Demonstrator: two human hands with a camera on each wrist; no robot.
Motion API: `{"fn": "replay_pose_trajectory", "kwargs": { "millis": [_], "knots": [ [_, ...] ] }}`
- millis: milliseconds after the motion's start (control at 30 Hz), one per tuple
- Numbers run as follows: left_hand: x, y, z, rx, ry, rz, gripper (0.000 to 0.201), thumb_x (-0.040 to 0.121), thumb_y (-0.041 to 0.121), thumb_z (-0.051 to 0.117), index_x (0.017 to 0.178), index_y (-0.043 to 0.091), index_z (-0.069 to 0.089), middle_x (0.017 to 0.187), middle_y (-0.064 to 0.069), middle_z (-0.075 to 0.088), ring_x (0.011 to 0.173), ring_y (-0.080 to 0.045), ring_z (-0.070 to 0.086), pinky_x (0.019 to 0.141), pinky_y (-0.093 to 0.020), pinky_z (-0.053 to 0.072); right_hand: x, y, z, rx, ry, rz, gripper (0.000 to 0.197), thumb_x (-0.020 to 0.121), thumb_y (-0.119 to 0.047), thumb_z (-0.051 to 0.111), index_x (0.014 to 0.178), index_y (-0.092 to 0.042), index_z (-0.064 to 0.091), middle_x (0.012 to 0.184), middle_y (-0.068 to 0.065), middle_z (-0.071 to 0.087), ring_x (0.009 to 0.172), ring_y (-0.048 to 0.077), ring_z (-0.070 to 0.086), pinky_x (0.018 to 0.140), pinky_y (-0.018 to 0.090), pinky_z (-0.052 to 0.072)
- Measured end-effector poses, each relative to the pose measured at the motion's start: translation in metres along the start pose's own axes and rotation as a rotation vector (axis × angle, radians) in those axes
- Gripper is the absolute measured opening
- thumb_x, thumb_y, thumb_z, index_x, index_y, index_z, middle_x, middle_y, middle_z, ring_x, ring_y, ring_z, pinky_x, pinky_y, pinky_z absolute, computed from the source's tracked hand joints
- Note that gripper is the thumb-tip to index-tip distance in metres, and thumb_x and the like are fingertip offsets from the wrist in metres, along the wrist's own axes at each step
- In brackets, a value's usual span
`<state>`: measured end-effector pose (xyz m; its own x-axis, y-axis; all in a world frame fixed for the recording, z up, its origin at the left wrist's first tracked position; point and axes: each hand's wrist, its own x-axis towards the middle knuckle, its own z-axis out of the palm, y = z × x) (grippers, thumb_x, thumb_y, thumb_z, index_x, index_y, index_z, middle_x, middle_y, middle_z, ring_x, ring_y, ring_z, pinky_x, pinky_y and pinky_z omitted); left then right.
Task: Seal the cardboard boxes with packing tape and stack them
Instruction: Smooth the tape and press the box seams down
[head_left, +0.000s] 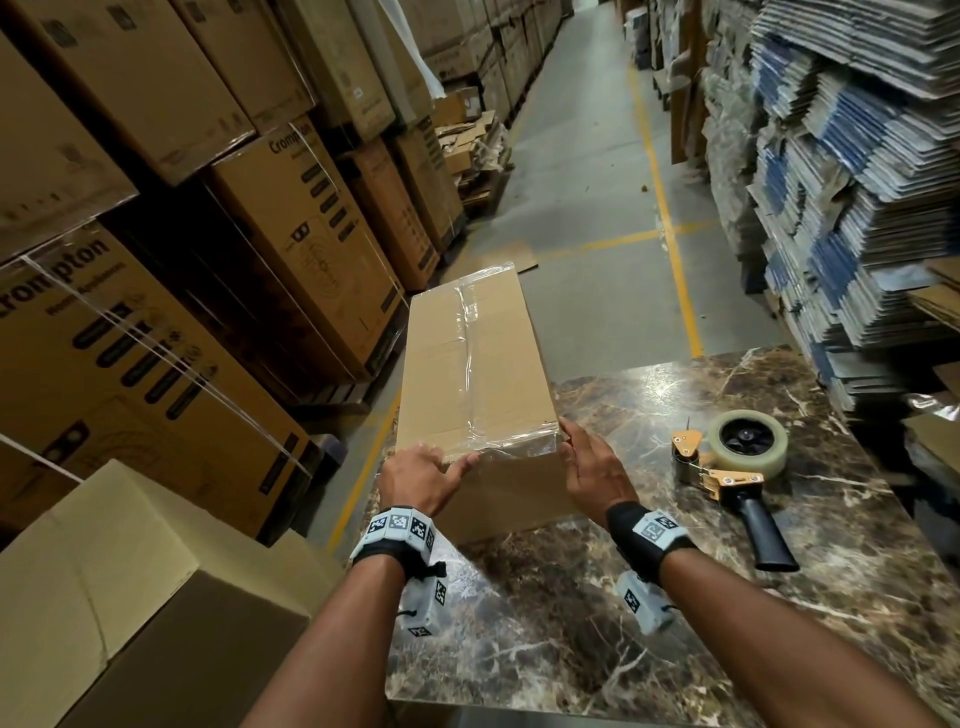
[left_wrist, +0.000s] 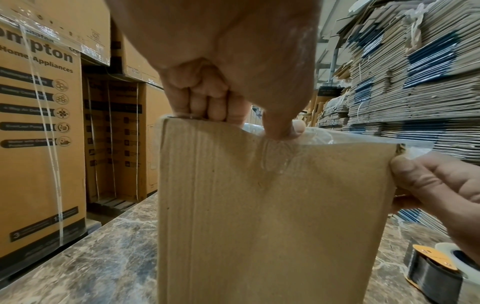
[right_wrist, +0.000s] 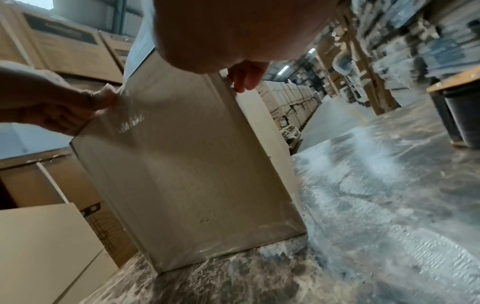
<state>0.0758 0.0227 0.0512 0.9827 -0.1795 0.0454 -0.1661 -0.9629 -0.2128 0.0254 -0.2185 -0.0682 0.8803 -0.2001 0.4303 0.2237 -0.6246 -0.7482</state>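
Both hands grip the taped cardboard box (head_left: 475, 364) on the marble table (head_left: 675, 623).
Left hand (head_left: 423, 475) pinches its near top edge; right hand (head_left: 592, 467) clasps the corner (tape dispenser (head_left: 737, 467) lies nearby).

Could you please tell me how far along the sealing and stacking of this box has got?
Done: clear tape runs along the box top seam, and the tape dispenser is set down on the marble table. In hand: the left hand and right hand grip its near end. Left: stacking it.
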Motion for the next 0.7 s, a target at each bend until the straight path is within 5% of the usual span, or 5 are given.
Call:
{"fn": "replay_pose_trajectory", "kwargs": {
  "millis": [233,367,467,600,700],
  "knots": [
    [0.001,0.001,0.000,0.016,-0.018,-0.017,0.083,0.083,0.092,0.019,0.074,0.021,0.062,0.082,0.001,0.068,0.080,-0.022,0.066,0.072,-0.032,0.055,-0.002,0.013,-0.013,0.036,-0.105,-0.024,0.060,0.092,-0.009,0.063,0.149,-0.016,0.043,0.124,0.011,0.064,0.109,0.025,0.061,0.095,0.041,0.054],
    [-0.001,0.002,-0.004,-0.007,-0.046,-0.036,0.083,0.084,0.091,0.026,0.079,0.021,0.069,0.085,0.001,0.070,0.083,-0.023,0.067,0.073,-0.033,0.054,-0.006,0.008,-0.021,0.078,0.036,0.012,0.009,0.096,-0.025,0.052,0.103,-0.019,0.053,0.092,-0.003,0.055,0.082,0.016,0.051,0.068,0.033,0.045],
    [-0.003,0.002,-0.005,-0.036,-0.041,-0.040,0.081,0.083,0.091,0.027,0.078,0.021,0.068,0.084,0.001,0.070,0.083,-0.023,0.068,0.074,-0.033,0.054,-0.001,0.001,-0.025,0.110,0.069,0.003,0.030,0.100,-0.045,0.038,0.089,-0.019,0.050,0.082,-0.005,0.051,0.079,0.016,0.045,0.066,0.030,0.036],
    [-0.005,0.003,-0.008,-0.051,-0.006,-0.032,0.095,0.075,0.095,0.012,0.080,0.022,0.072,0.083,0.000,0.070,0.080,-0.022,0.068,0.071,-0.031,0.053,0.009,-0.006,-0.030,0.164,0.080,0.046,0.046,0.095,-0.066,0.044,0.096,-0.020,0.052,0.091,-0.004,0.054,0.085,0.015,0.051,0.071,0.022,0.041],
    [-0.008,0.005,-0.010,-0.062,0.022,-0.042,0.105,0.071,0.098,0.007,0.085,0.021,0.076,0.086,-0.002,0.072,0.081,-0.023,0.070,0.072,-0.032,0.056,0.018,-0.005,-0.028,0.162,0.008,0.086,0.057,0.090,-0.074,0.052,0.111,-0.021,0.053,0.106,-0.001,0.060,0.096,0.015,0.057,0.079,0.028,0.049]
  ]
}}
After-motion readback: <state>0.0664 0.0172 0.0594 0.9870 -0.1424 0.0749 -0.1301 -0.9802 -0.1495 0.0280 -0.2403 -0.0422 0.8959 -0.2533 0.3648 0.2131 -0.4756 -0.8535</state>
